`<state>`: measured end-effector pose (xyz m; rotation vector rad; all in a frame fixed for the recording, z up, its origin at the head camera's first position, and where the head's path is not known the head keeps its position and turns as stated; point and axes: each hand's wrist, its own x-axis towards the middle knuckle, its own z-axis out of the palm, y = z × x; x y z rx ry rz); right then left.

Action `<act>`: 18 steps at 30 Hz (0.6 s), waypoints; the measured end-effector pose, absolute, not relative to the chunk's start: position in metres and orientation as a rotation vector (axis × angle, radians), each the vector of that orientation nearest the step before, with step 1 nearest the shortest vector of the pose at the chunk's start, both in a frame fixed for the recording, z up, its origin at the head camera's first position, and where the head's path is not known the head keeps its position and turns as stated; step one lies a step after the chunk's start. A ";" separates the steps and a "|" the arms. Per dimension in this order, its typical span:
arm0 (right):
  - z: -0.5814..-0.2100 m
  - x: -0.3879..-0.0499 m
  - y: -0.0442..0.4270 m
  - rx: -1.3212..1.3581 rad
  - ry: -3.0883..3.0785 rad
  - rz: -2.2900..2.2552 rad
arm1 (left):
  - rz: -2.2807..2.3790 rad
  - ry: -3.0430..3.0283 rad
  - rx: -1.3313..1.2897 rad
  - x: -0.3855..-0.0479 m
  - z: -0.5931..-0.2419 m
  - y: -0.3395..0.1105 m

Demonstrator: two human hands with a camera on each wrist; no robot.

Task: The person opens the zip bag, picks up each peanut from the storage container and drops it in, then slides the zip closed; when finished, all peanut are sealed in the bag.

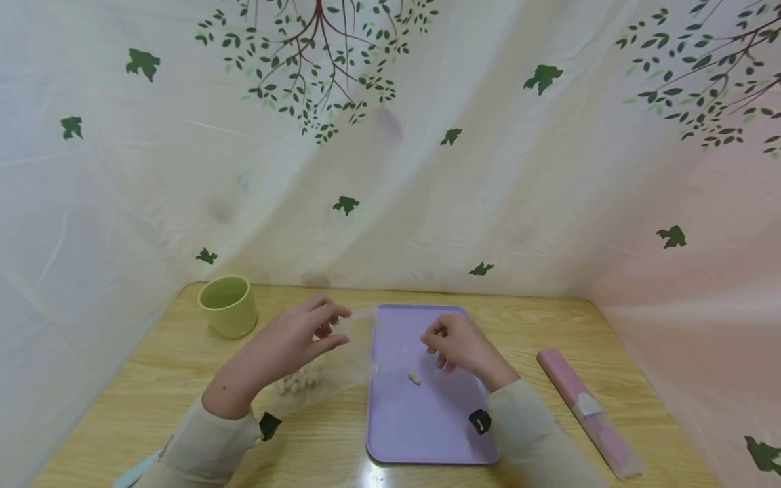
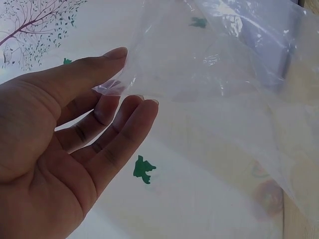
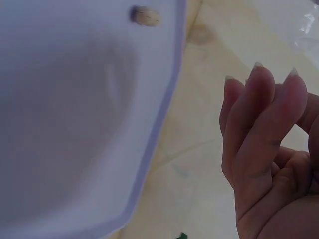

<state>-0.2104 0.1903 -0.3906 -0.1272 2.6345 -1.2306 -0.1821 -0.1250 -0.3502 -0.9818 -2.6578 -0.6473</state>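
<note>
My left hand (image 1: 299,339) pinches the edge of a clear plastic bag (image 2: 199,64) between thumb and fingers, and the film drapes away to the right. Several pale peanuts (image 1: 299,381) show at the bag's lower part, beside the left wrist. Above the purple tray (image 1: 427,434) my right hand (image 1: 460,344) hovers with bent fingers, thumb and index close together. Whether its fingertips hold the film or anything else cannot be made out; in the right wrist view they are partly hidden. On the tray lies a single peanut (image 3: 146,16), below and left of the right hand.
A green cup (image 1: 228,308) stands at the back left of the wooden table (image 1: 158,379). Right of the tray lies a long pink packet (image 1: 588,413) with a white band. A light blue object (image 1: 137,471) pokes out beneath the left sleeve. Printed curtain surrounds the table.
</note>
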 end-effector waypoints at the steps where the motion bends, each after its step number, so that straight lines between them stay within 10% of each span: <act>1: -0.395 -0.212 0.190 -0.130 2.629 -1.200 | -0.648 -2.662 -0.980 -0.182 -0.350 -0.125; 18: -0.425 -0.210 0.176 -0.307 2.552 -0.885 | -0.645 -2.674 -0.977 -0.181 -0.352 -0.126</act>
